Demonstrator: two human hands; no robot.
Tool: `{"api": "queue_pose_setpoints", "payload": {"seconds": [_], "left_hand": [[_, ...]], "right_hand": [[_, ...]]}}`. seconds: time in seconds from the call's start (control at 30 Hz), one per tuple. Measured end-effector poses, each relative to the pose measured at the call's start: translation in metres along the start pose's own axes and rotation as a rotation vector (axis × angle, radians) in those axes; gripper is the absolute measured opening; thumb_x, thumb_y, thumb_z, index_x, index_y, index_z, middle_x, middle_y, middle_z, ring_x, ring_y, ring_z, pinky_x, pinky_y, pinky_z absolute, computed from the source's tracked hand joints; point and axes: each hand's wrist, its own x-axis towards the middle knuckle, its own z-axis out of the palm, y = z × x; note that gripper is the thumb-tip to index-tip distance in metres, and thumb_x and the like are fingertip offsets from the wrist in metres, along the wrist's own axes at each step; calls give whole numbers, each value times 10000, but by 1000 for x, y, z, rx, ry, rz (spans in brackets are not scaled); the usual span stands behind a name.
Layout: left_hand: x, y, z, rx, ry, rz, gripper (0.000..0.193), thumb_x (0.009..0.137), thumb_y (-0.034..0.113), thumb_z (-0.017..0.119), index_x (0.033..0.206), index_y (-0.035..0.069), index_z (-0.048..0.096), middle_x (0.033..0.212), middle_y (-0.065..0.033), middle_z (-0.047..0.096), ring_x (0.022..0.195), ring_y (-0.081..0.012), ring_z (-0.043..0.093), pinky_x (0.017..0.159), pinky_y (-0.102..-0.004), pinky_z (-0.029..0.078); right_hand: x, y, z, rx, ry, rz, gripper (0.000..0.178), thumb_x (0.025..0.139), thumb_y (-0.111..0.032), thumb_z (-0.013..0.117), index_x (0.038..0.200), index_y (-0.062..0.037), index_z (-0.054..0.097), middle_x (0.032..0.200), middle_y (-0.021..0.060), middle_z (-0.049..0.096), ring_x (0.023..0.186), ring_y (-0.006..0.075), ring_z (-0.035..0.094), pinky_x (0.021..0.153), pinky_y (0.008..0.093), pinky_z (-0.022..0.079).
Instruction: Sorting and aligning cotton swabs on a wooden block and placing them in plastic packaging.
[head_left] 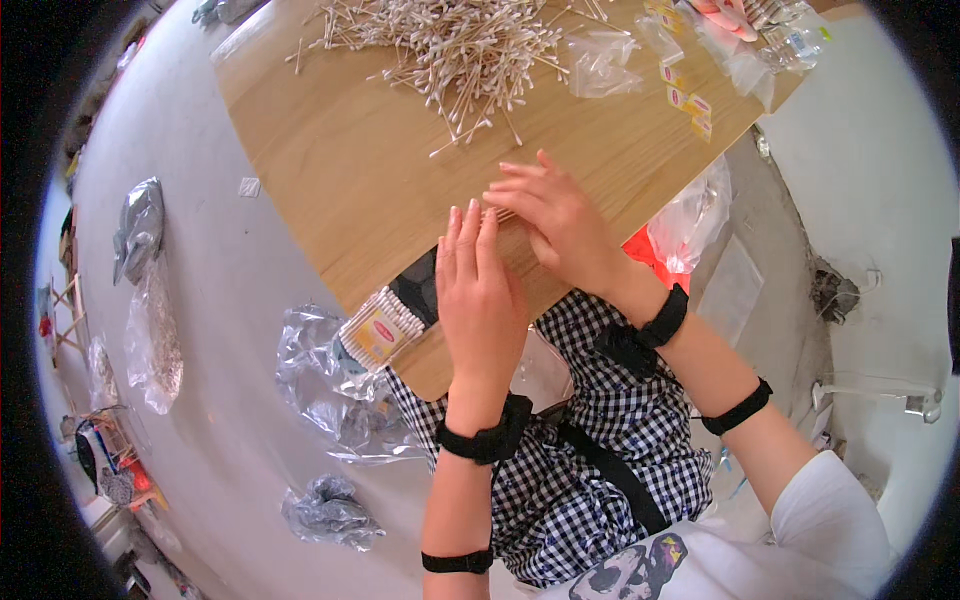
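Observation:
My left hand (475, 285) rests at the near edge of the wooden table, its fingers stretched out and pointing away from me. Angled toward it from the right is my right hand (560, 220), also with fingers extended, the fingertips of both hands close together. A few thin sticks seem to show between them, but my hands mostly hide that spot. Left of my left hand lies a bundle of cotton swabs (402, 312) with a yellow and white label card (377, 338), beside a dark grey object (416, 284). Farther off spreads a large heap of loose cotton swabs (470, 60).
Clear plastic bags (603, 65) and several yellow label cards (688, 102) lie at the table's far right. A white and red bag (690, 225) hangs by the right edge. Crumpled clear plastic (345, 390) and grey plastic bags (332, 512) lie on the floor to the left.

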Motion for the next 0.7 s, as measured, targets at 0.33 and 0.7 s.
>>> {"api": "queue_pose_setpoints", "payload": {"seconds": [0.33,0.7], "left_hand": [[-7,-5,14,-23,86,-11,357,842,5,559,1197,33,579,1145,-148,571,1181,-358,500,1086,-516,336],[-4,-4,15,-7,147,-3,244,788,4,637,1028,48,643,1015,-109,575,1063,-311,531,1058,-491,362]], "right_hand": [[92,47,13,-436,114,-319,356,819,-182,593,1165,-106,628,1388,92,489,1392,289,316,1167,462,202],[98,47,-4,-480,-86,-434,95,784,-176,622,804,-88,654,1336,29,541,1379,203,356,1185,422,227]]}}
